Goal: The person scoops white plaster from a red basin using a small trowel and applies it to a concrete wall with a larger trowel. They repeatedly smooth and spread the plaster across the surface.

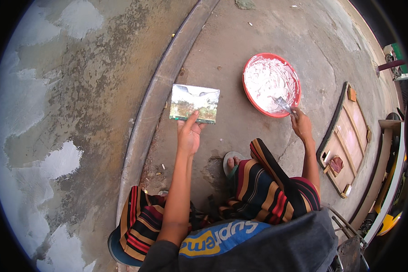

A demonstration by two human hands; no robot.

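Note:
My left hand (188, 134) holds a flat rectangular plate (194, 104) by its lower edge, thumb on top; the plate is smeared with grey and brownish paste. My right hand (300, 123) grips a small metal putty knife (281, 104) whose blade dips into the white paste at the lower right rim of a round red basin (248, 89). The basin stands on the concrete floor to the right of the plate. I am crouched, with striped cloth over both knees and one sandalled foot (233, 162) below the plate.
A wall (68, 104) with grey and white patches of filler fills the left side, edged by a curved concrete kerb (163, 86). A wooden frame panel (347, 136) lies on the floor at the right, beside a yellow vehicle part (390, 217).

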